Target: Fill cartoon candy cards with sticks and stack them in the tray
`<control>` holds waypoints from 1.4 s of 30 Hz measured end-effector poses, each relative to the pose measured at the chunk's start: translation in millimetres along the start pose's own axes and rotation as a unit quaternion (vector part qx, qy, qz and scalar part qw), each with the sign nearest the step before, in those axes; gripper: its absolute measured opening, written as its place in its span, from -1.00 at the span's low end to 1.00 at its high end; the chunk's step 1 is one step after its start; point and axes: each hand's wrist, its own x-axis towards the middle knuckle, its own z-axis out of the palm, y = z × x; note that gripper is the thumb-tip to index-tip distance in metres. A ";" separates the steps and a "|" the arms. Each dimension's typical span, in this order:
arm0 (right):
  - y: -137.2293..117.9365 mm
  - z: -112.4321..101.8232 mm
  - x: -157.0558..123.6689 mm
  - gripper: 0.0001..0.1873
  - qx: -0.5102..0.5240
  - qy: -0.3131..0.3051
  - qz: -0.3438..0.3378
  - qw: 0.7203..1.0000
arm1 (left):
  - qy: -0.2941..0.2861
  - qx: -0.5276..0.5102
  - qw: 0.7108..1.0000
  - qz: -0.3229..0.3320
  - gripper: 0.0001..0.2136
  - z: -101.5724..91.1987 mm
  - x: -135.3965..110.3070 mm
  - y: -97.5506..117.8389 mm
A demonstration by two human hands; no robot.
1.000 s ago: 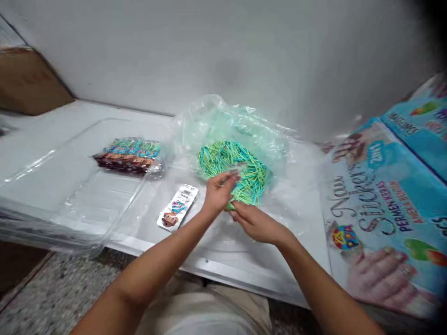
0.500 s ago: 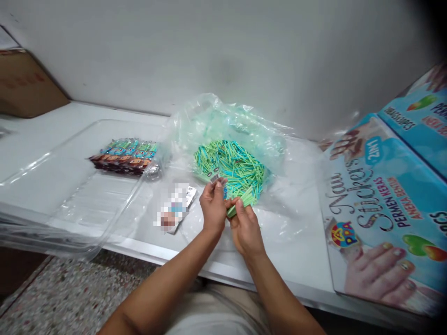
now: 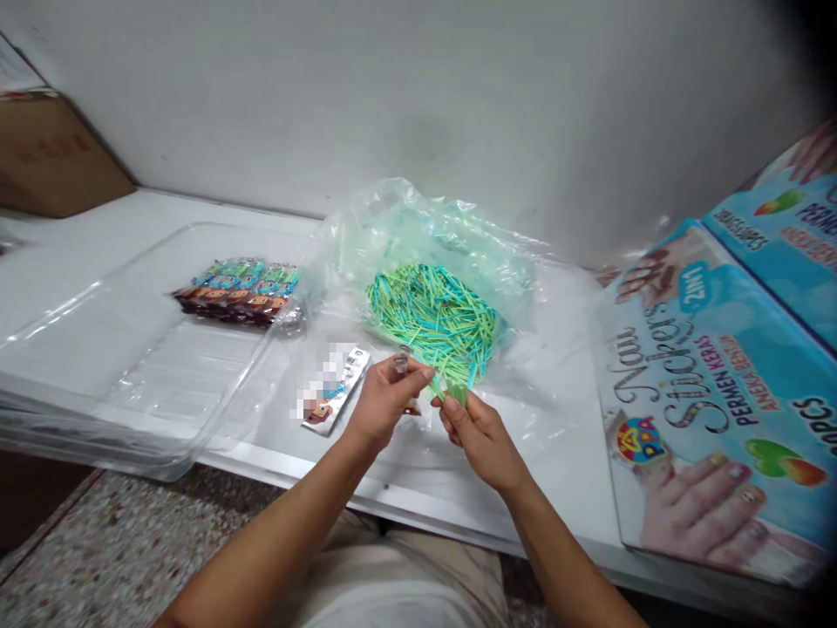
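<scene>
My left hand (image 3: 385,401) is closed, with a small shiny packet (image 3: 411,407) tucked in its fingers. Its thumb and forefinger meet at a thin green stick (image 3: 437,384), though the exact grip is small and blurred. Beside it, my right hand (image 3: 484,436) pinches a small bunch of light green sticks (image 3: 456,392). Just beyond both hands, a clear plastic bag (image 3: 405,222) lies open around a heap of green and blue sticks (image 3: 438,314). Left of my left hand, one silver printed packet (image 3: 336,392) lies flat on the table.
A clear plastic tray (image 3: 85,301) at left holds a row of brown, blue and green packets (image 3: 239,292). Printed blue boxes (image 3: 712,401) stand at right. A cardboard box (image 3: 58,157) sits far left, and a wall (image 3: 392,96) rises behind the white table (image 3: 562,488).
My hands have drawn slightly apart, the left moving left and down, the right shifting right and down. The packet in my left hand has tilted lower.
</scene>
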 end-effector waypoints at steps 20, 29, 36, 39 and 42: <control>-7.6 2.3 -9.0 -0.64 0.043 -0.015 0.011 0.999 | -0.113 0.091 0.988 0.043 -0.92 2.7 -4.2 13.7; -10.9 2.0 -10.0 -0.65 0.051 -0.046 -0.006 0.998 | -0.171 0.006 0.985 -0.031 -0.76 3.1 -7.8 10.3; -10.5 3.8 -9.7 -0.64 0.073 -0.059 0.004 0.996 | -0.167 0.029 0.985 -0.030 -0.74 0.2 -9.1 13.1; -9.1 3.7 -10.1 -0.63 0.085 -0.075 0.011 0.993 | -0.152 0.061 0.986 -0.023 -0.75 -0.1 -8.7 14.0; -9.9 3.8 -10.2 -0.64 0.093 -0.083 0.013 0.992 | -0.151 0.073 0.985 -0.029 -0.75 -0.4 -9.1 13.8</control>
